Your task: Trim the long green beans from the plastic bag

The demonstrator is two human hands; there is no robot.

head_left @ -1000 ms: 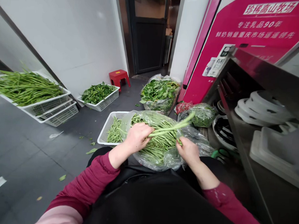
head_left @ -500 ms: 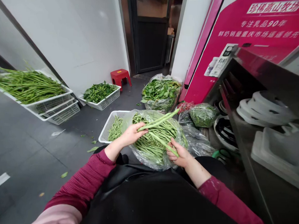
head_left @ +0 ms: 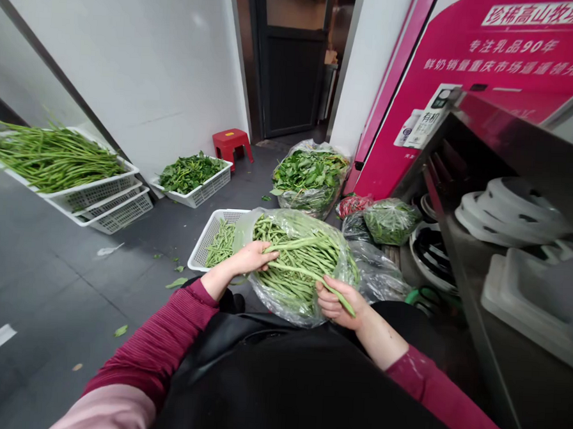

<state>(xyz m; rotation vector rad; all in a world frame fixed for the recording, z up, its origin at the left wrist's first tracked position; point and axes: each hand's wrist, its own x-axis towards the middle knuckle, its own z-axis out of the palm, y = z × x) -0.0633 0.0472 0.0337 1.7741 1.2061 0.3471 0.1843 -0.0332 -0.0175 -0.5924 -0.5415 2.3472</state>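
Long green beans [head_left: 297, 243] extend from my left hand [head_left: 252, 257], whose fingers are closed round their near ends. My right hand [head_left: 338, 300] grips a bean end that sticks out past the fingers toward the lower right; the bean's other end runs up to my left hand. Both hands are over a clear plastic bag [head_left: 286, 314] full of long green beans, standing in front of my lap. Left of the bag, partly covered by it, a white basket [head_left: 199, 251] holds short bean pieces [head_left: 221, 242].
Stacked white baskets [head_left: 118, 215] with long green stalks stand at the left. Behind are a basket of leafy greens [head_left: 190, 177], a red stool [head_left: 232, 144] and a bag of leaves [head_left: 310, 171]. A metal shelf [head_left: 474, 301] with white containers borders my right side.
The long beans in my left hand have swung down from pointing up and right to lying lower across the bag. My right hand has shifted slightly right and down along its bean.
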